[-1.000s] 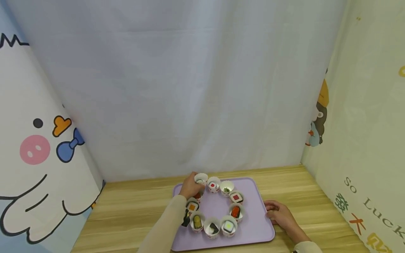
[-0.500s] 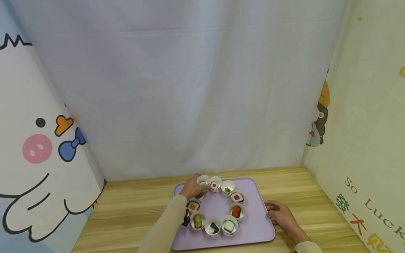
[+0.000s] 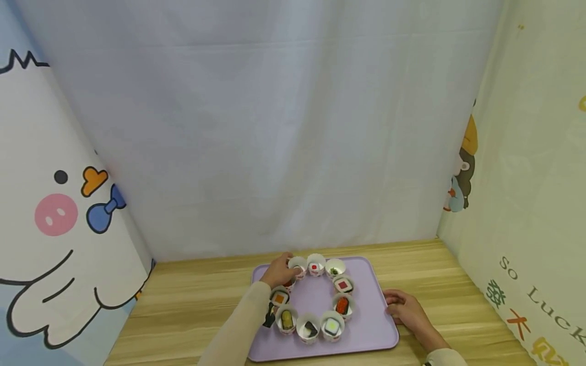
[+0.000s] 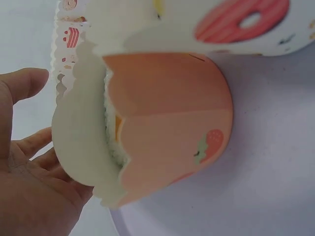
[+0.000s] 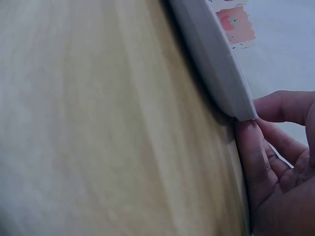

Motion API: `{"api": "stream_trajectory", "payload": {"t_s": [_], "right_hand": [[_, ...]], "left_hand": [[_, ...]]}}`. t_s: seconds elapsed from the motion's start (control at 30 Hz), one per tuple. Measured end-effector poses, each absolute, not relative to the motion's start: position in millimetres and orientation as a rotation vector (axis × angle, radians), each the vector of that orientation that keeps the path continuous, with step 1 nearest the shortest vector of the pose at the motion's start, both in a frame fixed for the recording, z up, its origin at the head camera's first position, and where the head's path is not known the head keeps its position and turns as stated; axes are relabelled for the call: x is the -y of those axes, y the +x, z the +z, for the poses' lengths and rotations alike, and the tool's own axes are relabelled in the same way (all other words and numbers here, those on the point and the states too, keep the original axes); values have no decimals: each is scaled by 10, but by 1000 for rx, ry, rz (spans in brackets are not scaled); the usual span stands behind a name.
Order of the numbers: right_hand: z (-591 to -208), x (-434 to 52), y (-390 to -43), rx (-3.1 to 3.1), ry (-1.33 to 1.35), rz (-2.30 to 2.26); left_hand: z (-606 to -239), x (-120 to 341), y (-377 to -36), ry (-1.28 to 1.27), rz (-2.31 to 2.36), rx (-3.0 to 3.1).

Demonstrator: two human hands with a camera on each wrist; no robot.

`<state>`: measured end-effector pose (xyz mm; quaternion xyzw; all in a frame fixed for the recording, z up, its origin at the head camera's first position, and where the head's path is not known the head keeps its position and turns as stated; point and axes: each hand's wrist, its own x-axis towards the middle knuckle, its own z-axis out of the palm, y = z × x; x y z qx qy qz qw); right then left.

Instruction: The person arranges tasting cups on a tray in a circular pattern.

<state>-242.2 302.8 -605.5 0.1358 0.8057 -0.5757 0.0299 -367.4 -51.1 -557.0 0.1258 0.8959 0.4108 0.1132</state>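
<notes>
Left hand (image 3: 276, 272) is gripping the white scalloped paper cup (image 3: 297, 266) at the ring's far-left gap; nine cups are ringing the lilac plastic tray (image 3: 371, 325), right hand (image 3: 405, 309) pinching its edge

Lilac tray (image 3: 371, 325), pale wood table (image 3: 192, 305), white cartoon-printed cups (image 3: 316, 265)

The head view looks forward and down from well back, taking in the whole flat lilac plastic tray (image 3: 371, 325) on the pale wooden tabletop (image 3: 192, 305). The left wrist view sits very close to a pink scalloped paper cup (image 4: 172, 123) on that tray. The right wrist view (equally near) skims the tabletop (image 5: 98, 123) along the tray's edge (image 5: 216, 64).
</notes>
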Motion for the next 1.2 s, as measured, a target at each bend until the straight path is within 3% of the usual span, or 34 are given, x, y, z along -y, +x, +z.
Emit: {"api": "stream_trajectory", "payload": {"t_s": [0.7,1.2], "right_hand": [[-6093,-3068,-2591,-2489,417,-1766],[-6062,-3195,-2671,-2502,352,-1730]], "left_hand": [[-5355,846,-3572,468,1441,-2696],[-5345,1056,-3217,431,1550,-2790]]}}
